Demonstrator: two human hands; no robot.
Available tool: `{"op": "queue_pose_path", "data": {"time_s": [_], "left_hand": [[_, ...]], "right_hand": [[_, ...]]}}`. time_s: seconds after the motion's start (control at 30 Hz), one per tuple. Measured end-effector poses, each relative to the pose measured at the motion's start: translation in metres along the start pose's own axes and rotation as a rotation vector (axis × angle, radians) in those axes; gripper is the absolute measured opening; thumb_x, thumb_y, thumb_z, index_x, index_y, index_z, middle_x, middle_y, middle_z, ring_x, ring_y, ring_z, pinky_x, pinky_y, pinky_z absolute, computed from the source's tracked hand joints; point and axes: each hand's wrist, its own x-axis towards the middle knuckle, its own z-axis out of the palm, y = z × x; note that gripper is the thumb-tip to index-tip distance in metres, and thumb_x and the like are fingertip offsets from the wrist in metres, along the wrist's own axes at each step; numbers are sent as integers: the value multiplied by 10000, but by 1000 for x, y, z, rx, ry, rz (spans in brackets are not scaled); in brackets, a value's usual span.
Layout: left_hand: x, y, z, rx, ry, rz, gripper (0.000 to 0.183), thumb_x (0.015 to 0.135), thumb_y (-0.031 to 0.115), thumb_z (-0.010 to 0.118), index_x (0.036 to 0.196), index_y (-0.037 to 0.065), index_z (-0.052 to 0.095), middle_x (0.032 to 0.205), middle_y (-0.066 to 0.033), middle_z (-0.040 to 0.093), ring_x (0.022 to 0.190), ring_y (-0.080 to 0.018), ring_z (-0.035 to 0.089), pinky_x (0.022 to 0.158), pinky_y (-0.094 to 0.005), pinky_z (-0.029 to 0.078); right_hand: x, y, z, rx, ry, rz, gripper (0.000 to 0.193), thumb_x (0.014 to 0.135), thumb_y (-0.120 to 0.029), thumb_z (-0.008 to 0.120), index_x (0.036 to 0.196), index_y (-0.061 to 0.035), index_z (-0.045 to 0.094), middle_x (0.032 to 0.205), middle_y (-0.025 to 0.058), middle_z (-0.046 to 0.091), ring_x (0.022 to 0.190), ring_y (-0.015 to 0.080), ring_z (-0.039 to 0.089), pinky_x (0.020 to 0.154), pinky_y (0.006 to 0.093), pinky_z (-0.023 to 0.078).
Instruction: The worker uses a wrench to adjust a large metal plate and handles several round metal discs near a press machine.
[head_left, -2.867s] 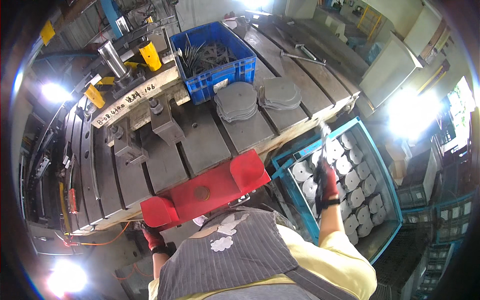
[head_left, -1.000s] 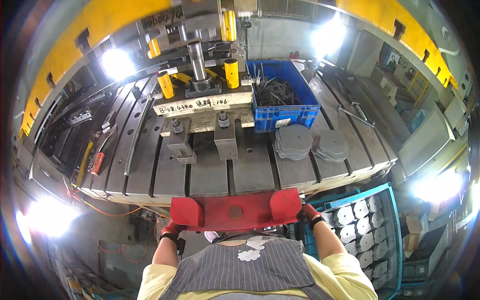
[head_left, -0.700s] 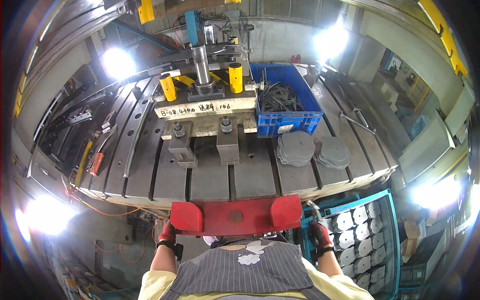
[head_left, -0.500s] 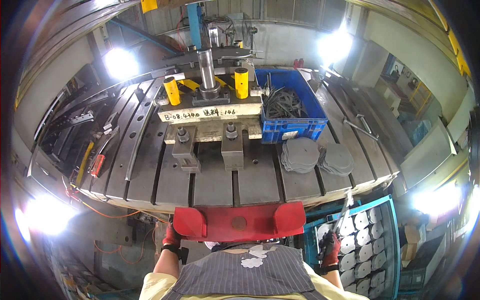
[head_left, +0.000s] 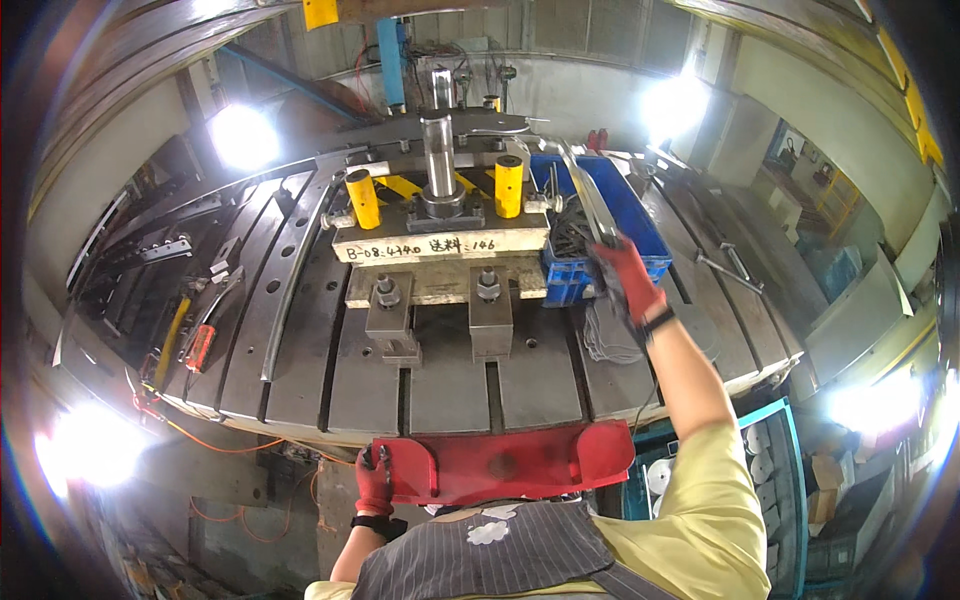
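Observation:
My right hand (head_left: pixel 628 278), in a red and dark glove, is closed round a long shiny metal tool like tongs (head_left: pixel 590 195). The tool reaches up over the blue bin (head_left: pixel 650 225), its far end bending left toward the back of the die (head_left: pixel 445 245). Flat metal scrap strips lie in the bin. Below my right hand, a stack of grey metal plates (head_left: pixel 612 340) is partly hidden. My left hand (head_left: pixel 374 482), gloved too, grips the left end of a red panel (head_left: pixel 500 460), its fingertips at the top edge.
Two clamp blocks (head_left: pixel 490 325) hold the die on the slotted press bed (head_left: pixel 440 390). Yellow posts (head_left: pixel 508 187) flank a steel pillar (head_left: pixel 440 160). An orange-handled tool (head_left: pixel 200 348) lies left, bolts (head_left: pixel 730 268) right. A blue-framed crate (head_left: pixel 785 430) of round-edged plates stands at lower right.
My right hand has swung up from beside the crate to the bin, carrying the metal tool. My left hand has shifted from the panel's side onto its left end. The view has moved slightly.

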Motion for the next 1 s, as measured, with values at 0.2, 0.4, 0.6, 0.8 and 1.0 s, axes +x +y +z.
{"op": "queue_pose_path", "data": {"time_s": [0.2, 0.4, 0.6, 0.8, 1.0], "left_hand": [[-3, 26, 9, 58, 66, -2, 186, 760, 95, 611, 916, 26, 537, 813, -39, 581, 738, -121, 526, 694, -264, 430], [7, -27, -6, 59, 77, 27, 278, 707, 9, 565, 981, 4, 519, 910, -96, 581, 841, -185, 557, 777, -291, 433], [5, -30, -4, 58, 54, -14, 321, 692, -10, 551, 1010, -7, 506, 960, -112, 570, 887, -221, 556, 806, -307, 430], [1, -14, -1, -37, -10, 30, 220, 727, 29, 578, 938, -4, 522, 849, -55, 560, 775, -135, 519, 726, -271, 427], [4, 3, -1, 111, 33, 34, 200, 746, 11, 561, 939, 6, 512, 850, -29, 547, 752, -114, 482, 699, -256, 416]], "right_hand": [[160, -16, 51, 195, -200, 110, 109, 804, -183, 502, 831, -97, 562, 667, 30, 581, 517, 144, 529, 490, 279, 414], [184, -25, 102, 0, -139, 223, 202, 776, -259, 506, 635, -115, 522, 542, 32, 524, 425, 153, 500, 366, 260, 364], [166, -23, 80, 304, -101, 287, 187, 754, -313, 544, 719, -144, 616, 655, 14, 612, 514, 150, 548, 482, 263, 431], [102, -14, 3, 537, -483, 292, 259, 796, -254, 531, 945, -53, 599, 844, 67, 634, 739, 146, 604, 651, 289, 494], [-61, -45, -35, 328, 82, 223, 241, 828, -167, 502, 1031, -40, 530, 872, 43, 615, 613, 115, 580, 469, 196, 447]]}}
